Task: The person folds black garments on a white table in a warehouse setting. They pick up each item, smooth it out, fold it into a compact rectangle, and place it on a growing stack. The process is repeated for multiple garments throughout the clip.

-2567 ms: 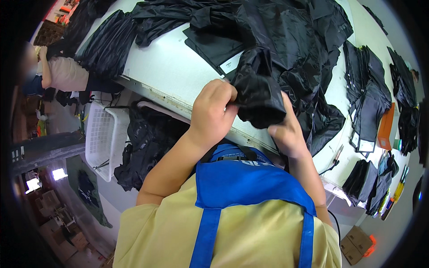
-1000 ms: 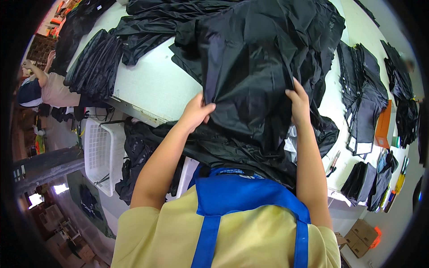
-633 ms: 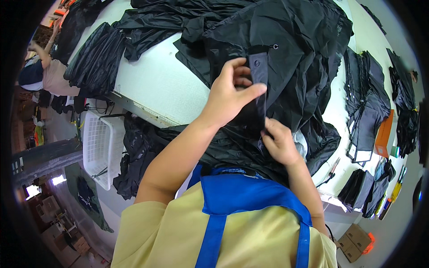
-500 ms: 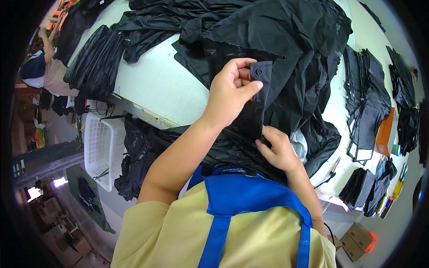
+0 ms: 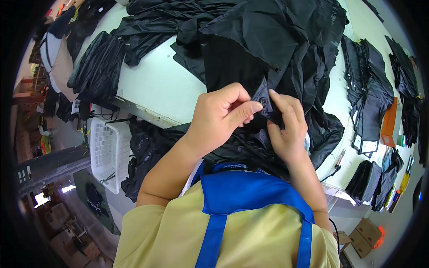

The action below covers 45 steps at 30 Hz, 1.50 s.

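Observation:
Between my two hands is a black fabric flap (image 5: 263, 102) with a round dark snap button near its end. My left hand (image 5: 223, 114) pinches the flap's left edge between thumb and curled fingers. On its other side my right hand (image 5: 288, 125) grips the flap's right edge, thumb below and fingers bent over it. The flap belongs to, or lies against, a large black garment (image 5: 272, 40) heaped across the table; which one I cannot tell. More black fabric hangs over the table's near edge, under my wrists.
A white table (image 5: 147, 85) carries a pleated black fabric stack (image 5: 96, 64) at left and folded black garments (image 5: 368, 89) at right. An orange box (image 5: 389, 123) and thread snips (image 5: 338, 163) lie at right. A white plastic basket (image 5: 105, 152) stands at left. Another person (image 5: 58, 58) is beyond it.
Both hands have come together. My left hand has drawn the flap nearer to me, and my right hand has risen to its edge. The flap now tilts and folds to a point.

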### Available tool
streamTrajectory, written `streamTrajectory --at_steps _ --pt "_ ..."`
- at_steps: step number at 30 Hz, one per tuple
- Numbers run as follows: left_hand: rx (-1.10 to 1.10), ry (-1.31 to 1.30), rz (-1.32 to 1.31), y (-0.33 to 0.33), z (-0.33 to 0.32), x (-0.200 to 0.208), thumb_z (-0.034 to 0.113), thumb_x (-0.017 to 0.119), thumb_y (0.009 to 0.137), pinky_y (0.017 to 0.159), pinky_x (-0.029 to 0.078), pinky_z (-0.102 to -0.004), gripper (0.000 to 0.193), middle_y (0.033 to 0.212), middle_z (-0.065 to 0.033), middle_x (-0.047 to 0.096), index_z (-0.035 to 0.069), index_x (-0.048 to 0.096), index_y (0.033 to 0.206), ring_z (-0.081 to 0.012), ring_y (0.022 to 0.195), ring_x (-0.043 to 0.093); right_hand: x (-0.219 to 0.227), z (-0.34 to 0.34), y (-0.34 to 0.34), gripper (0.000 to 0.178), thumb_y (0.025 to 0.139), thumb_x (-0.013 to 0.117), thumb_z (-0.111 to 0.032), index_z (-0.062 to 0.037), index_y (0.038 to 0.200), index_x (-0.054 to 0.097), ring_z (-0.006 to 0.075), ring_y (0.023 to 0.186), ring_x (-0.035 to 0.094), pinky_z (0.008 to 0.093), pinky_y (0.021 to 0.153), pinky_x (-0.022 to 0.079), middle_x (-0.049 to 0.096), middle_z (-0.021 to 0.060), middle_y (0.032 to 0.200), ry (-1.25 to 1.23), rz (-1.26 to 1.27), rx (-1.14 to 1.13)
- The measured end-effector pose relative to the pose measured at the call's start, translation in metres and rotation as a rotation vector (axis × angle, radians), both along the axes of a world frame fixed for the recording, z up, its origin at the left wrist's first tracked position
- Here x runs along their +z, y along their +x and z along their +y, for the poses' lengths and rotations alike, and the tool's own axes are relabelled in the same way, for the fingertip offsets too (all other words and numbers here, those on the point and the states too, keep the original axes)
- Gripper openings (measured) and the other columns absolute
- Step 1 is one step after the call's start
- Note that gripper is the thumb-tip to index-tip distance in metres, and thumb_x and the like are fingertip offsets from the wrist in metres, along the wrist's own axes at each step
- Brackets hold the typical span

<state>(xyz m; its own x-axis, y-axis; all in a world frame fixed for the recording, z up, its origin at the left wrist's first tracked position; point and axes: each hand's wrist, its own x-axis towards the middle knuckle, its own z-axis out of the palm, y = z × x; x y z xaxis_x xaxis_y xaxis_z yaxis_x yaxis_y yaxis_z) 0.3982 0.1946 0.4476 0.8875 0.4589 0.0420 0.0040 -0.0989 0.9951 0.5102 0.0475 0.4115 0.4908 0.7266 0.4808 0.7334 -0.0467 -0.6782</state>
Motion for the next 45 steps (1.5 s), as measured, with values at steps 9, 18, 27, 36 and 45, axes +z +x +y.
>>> streamTrajectory --at_steps 9,18,27,36,45 --pt "0.035 0.221 -0.092 -0.02 -0.002 0.01 0.013 0.066 0.087 0.051 0.043 -0.02 0.018 0.062 -0.0034 0.058 0.002 0.057 0.076 -0.0075 0.055 0.056 -0.004 -0.005 -0.003 0.041 0.077 0.057 0.007 0.0005 0.117 0.058 0.0181 0.09 0.058 0.0276 0.078 0.045 0.056 0.0111 0.095 -0.013 0.337 -0.11" --pt "-0.091 0.406 -0.365 -0.033 0.011 0.016 0.016 0.055 0.094 0.066 0.046 -0.0267 0.019 0.066 -0.0082 0.06 0.001 0.055 0.081 -0.0183 0.072 0.058 -0.004 -0.022 -0.002 0.03 0.098 0.047 -0.018 0.0039 0.115 0.057 0.0192 0.098 0.063 0.0312 0.089 0.049 0.064 0.0135 0.111 0.304 1.345 0.083" --pt "-0.323 -0.231 -0.45 -0.002 0.005 -0.005 0.018 0.046 0.099 0.099 0.042 -0.0495 0.021 0.063 -0.0046 0.056 0.007 0.048 0.08 -0.0256 0.077 0.066 -0.008 -0.044 0.009 0.03 0.097 0.047 -0.019 0.0033 0.114 0.056 0.0217 0.095 0.065 0.0331 0.087 0.051 0.064 0.0145 0.11 0.349 1.734 0.214" --pt "-0.543 -0.623 -0.189 0.066 -0.042 -0.061 0.02 0.05 0.097 0.088 0.045 -0.034 0.019 0.069 -0.0047 0.059 0.007 0.052 0.084 -0.0261 0.096 0.065 -0.098 -0.176 0.083 0.04 0.091 0.057 -0.027 -0.0002 0.121 0.054 0.0217 0.103 0.057 0.0344 0.091 0.044 0.059 0.0133 0.115 -0.134 0.717 -0.674" --pt "-0.509 -0.561 -0.275 0.064 -0.054 -0.076 0.021 0.053 0.096 0.091 0.046 -0.036 0.019 0.068 -0.0055 0.061 0.008 0.053 0.082 -0.0319 0.107 0.061 -0.195 -0.354 0.132 0.066 0.079 0.066 -0.037 -0.0038 0.133 0.045 0.0354 0.11 0.054 0.0426 0.089 0.044 0.059 0.0206 0.114 -0.843 0.271 -1.179"
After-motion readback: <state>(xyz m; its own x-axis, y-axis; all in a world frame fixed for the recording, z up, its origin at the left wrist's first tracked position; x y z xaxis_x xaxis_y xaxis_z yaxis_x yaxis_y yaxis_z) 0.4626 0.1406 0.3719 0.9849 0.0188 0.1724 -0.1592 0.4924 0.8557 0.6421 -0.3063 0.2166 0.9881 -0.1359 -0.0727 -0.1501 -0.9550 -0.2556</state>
